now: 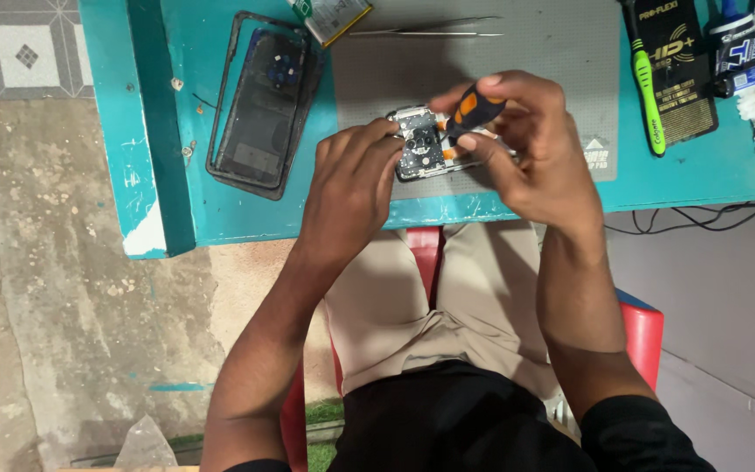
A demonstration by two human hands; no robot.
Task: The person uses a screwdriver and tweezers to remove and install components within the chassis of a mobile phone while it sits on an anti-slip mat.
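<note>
An opened phone (pixel 419 144) with its circuit board bare lies on a grey work mat (pixel 535 61) near the front edge of a teal table (pixel 176 131). My left hand (pixel 351 188) steadies the phone's left end with its fingertips. My right hand (pixel 526 144) grips a small screwdriver with an orange and black handle (pixel 474 111), its tip pointing down onto the board. My right palm hides most of the phone's right part.
A dark phone back cover and frame (pixel 264 100) lie left of the mat. Metal tweezers (pixel 421 31) and a battery (pixel 334 17) rest at the top. A green toothbrush (pixel 648 87), a black packet (pixel 679 70), bottles and cables sit at right. A red chair (pixel 644 328) is under me.
</note>
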